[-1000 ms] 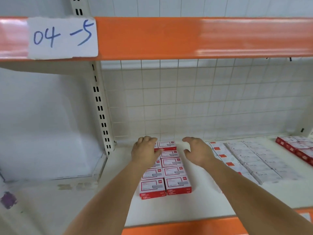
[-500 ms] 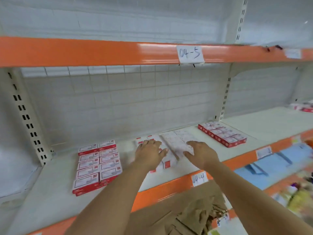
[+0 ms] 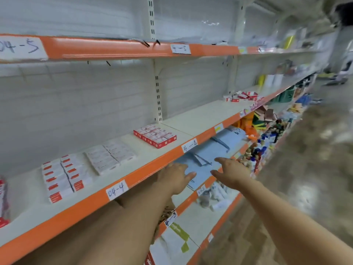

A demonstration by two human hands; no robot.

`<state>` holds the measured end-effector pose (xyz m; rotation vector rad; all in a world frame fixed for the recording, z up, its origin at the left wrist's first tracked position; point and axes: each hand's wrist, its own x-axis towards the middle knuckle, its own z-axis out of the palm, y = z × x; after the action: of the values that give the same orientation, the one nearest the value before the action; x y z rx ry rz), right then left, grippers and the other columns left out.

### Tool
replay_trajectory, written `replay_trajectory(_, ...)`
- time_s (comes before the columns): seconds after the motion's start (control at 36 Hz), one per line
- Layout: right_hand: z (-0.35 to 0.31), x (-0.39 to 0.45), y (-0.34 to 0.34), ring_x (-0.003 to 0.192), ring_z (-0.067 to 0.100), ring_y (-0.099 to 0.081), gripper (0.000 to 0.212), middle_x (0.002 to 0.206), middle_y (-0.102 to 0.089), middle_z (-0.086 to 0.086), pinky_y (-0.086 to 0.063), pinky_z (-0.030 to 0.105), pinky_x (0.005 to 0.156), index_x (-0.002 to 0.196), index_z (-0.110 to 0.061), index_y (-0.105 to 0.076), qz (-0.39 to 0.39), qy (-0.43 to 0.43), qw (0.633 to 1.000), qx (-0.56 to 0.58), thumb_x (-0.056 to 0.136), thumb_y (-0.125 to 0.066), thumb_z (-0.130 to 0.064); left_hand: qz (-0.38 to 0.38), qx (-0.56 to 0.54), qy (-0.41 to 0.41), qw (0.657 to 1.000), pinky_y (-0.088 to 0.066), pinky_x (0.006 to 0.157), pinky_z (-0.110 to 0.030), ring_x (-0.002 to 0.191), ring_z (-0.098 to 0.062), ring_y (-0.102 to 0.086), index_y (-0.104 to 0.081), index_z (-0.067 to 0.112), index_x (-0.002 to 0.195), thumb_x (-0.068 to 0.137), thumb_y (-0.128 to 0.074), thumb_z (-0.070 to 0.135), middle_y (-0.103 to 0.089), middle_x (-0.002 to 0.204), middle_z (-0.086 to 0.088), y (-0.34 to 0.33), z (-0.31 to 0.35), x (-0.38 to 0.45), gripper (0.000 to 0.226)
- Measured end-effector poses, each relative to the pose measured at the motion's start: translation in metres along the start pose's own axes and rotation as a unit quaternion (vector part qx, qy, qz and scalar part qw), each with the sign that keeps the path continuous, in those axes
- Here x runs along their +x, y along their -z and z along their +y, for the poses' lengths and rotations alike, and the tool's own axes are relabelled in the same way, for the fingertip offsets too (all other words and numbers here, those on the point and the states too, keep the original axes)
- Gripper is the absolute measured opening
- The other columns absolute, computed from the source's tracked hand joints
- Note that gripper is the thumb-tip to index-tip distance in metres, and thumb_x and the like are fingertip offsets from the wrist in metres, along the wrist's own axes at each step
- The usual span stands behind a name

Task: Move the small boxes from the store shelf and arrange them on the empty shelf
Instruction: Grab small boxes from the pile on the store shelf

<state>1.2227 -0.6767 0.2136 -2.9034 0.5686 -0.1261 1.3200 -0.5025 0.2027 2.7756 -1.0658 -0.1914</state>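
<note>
Red-and-white small boxes (image 3: 155,136) sit on a cream shelf (image 3: 200,115) (orange-edged) above blue folders (image 3: 210,150).

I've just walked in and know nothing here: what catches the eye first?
Two bare arms reach forward, left hand and right hand both open and holding nothing. Beside them runs the orange-edged shelf with neat blocks of small boxes, the red boxes the brightest.

Along the shelf (image 3: 200,119), bare board lies between the red box block (image 3: 155,136) near the front edge and the loose red boxes (image 3: 241,96) farther right. Left of the block, white box rows (image 3: 110,155) crowd the board, narrow gaps between them.
</note>
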Motion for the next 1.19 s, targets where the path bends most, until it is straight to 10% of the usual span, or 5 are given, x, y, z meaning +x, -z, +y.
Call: replay_trajectory(1.19, 0.333, 0.287, 0.058, 0.13, 0.023, -0.045, 0.058, 0.145, -0.046, 0.003, -0.043, 0.035, 0.099, 0.148, -0.023, -0.028, -0.007, -0.131, 0.991, -0.022, 0.097, -0.043, -0.045, -0.016, 0.018, -0.161, 0.987, -0.031, 0.11, -0.04, 0.14, -0.025, -0.027, -0.032, 0.021, 0.148, 0.099, -0.029, 0.055, -0.032, 0.153, -0.005, -0.011, 0.225, 0.455, 0.06)
